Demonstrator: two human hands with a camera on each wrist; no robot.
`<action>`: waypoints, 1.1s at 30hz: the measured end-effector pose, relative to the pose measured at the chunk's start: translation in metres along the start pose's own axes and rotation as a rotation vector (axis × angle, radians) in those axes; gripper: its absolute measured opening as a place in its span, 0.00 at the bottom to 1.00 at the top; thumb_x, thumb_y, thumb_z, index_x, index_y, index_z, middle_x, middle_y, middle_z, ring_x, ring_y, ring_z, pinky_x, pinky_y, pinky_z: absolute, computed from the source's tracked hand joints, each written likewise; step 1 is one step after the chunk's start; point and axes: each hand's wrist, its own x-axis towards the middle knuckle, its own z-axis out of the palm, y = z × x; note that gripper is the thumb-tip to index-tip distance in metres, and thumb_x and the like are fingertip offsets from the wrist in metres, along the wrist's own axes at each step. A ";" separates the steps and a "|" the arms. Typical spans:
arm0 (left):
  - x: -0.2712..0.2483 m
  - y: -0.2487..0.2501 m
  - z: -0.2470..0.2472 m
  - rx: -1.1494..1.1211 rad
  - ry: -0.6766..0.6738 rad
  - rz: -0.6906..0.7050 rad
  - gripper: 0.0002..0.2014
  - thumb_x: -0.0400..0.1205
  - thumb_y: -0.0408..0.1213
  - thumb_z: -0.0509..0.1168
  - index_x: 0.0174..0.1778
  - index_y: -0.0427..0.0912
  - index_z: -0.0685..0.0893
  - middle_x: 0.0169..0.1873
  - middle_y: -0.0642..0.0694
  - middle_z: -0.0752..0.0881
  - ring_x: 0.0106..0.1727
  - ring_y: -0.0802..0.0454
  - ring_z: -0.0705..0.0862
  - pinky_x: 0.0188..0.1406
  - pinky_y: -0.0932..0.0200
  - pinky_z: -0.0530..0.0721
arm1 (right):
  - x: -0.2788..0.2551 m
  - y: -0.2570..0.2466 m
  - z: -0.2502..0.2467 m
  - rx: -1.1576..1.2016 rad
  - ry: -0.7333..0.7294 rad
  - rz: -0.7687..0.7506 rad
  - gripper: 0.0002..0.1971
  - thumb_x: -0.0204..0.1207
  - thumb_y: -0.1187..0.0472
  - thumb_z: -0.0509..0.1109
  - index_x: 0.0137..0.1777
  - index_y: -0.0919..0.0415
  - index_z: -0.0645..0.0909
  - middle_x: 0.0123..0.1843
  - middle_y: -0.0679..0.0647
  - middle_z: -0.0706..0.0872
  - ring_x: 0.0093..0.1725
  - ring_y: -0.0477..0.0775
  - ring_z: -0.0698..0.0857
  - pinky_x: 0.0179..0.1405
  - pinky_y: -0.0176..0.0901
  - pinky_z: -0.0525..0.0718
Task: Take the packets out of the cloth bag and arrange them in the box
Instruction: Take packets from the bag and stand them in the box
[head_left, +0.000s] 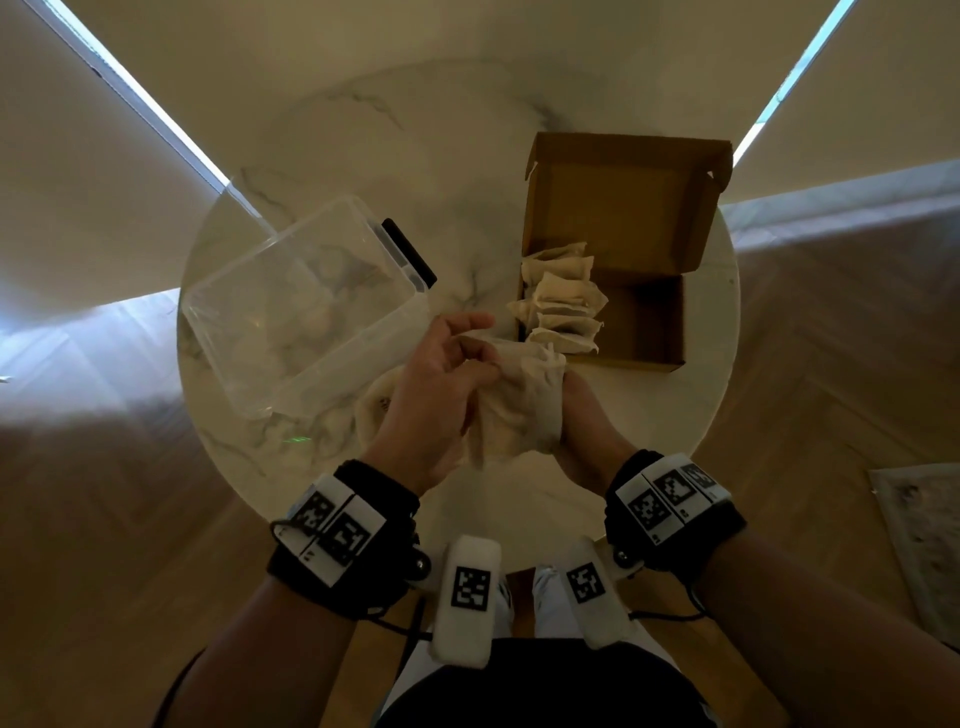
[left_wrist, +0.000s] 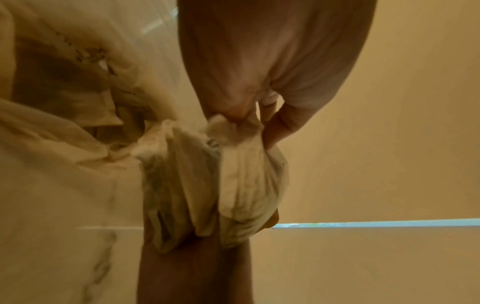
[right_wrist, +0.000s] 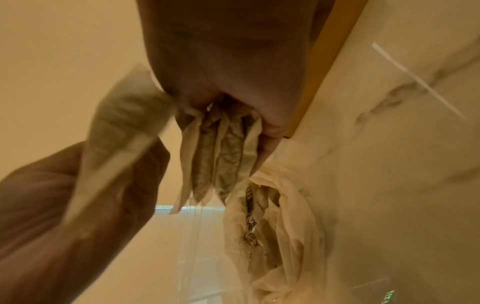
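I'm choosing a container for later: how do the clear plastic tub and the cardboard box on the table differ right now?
The clear plastic tub is see-through, while the cardboard box is opaque brown. The tub shows no packets inside; the box has a row of packets along its left side. The box has a hinged lid standing open; the tub has none on. Both sit open on the marble table.

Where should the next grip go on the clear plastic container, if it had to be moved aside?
Probably on the clear plastic container's near rim, coming from the person's side with the left hand. It sits tilted with its open mouth facing up, so the thin wall can be pinched; the far end carries a dark latch.
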 end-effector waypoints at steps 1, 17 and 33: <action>0.001 0.001 0.003 -0.019 0.008 0.004 0.18 0.79 0.18 0.59 0.57 0.44 0.80 0.37 0.45 0.82 0.44 0.49 0.83 0.46 0.57 0.84 | -0.002 0.000 0.000 0.004 0.010 -0.009 0.11 0.88 0.61 0.56 0.59 0.58 0.80 0.48 0.55 0.87 0.46 0.53 0.87 0.45 0.47 0.86; -0.009 -0.005 -0.009 0.532 0.181 -0.020 0.05 0.80 0.42 0.70 0.45 0.45 0.85 0.31 0.53 0.85 0.30 0.61 0.82 0.34 0.58 0.82 | -0.001 -0.004 -0.003 0.167 0.029 0.034 0.11 0.87 0.56 0.56 0.58 0.58 0.79 0.33 0.51 0.83 0.22 0.41 0.81 0.18 0.32 0.74; 0.012 0.028 0.008 0.831 -0.096 0.297 0.02 0.80 0.43 0.69 0.43 0.54 0.87 0.39 0.61 0.86 0.45 0.66 0.83 0.46 0.69 0.76 | 0.000 -0.014 -0.004 0.107 -0.044 -0.030 0.19 0.88 0.51 0.54 0.68 0.60 0.79 0.59 0.62 0.89 0.57 0.63 0.88 0.54 0.58 0.86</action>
